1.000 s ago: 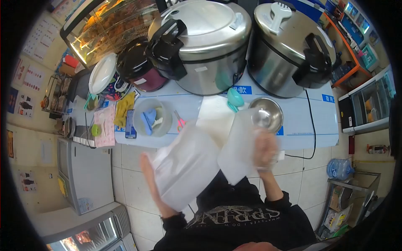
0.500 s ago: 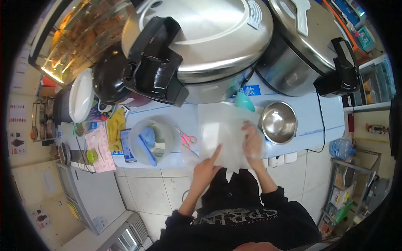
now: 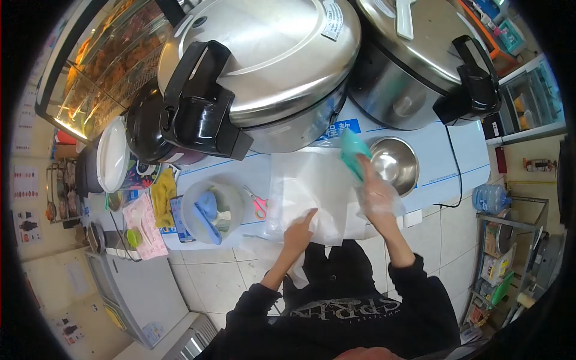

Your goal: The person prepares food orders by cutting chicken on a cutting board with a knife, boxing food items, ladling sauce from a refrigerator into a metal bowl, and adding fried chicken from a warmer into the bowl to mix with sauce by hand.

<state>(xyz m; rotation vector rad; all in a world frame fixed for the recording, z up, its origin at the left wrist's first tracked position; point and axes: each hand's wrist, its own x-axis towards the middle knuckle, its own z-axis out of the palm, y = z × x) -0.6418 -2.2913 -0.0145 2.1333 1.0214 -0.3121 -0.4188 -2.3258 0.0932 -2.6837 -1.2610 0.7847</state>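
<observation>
My left hand (image 3: 297, 234) lies on the near part of a white paper sheet (image 3: 300, 186), its index finger stretched out over it. Clear plastic film shows around the sheet's edges. My right hand (image 3: 378, 192), in a loose transparent plastic glove, grips a teal scoop (image 3: 353, 147) at the sheet's far right corner. The fingers partly cover the scoop's handle. Just beyond that hand stands a shiny steel bowl (image 3: 403, 161), partly overlapped by the glove.
Two large steel cookers (image 3: 288, 66) stand at the back, the right one (image 3: 396, 90) bearing a white paddle (image 3: 405, 21). On the left are pink-handled scissors (image 3: 260, 207), a clear tub (image 3: 231, 189) with blue and white utensils, a yellow cloth (image 3: 162, 195) and a phone (image 3: 179, 219).
My right hand has moved from the sheet up and right onto the teal scoop, which has turned more upright in view. My left hand stays on the sheet. The camera view has shifted slightly.
</observation>
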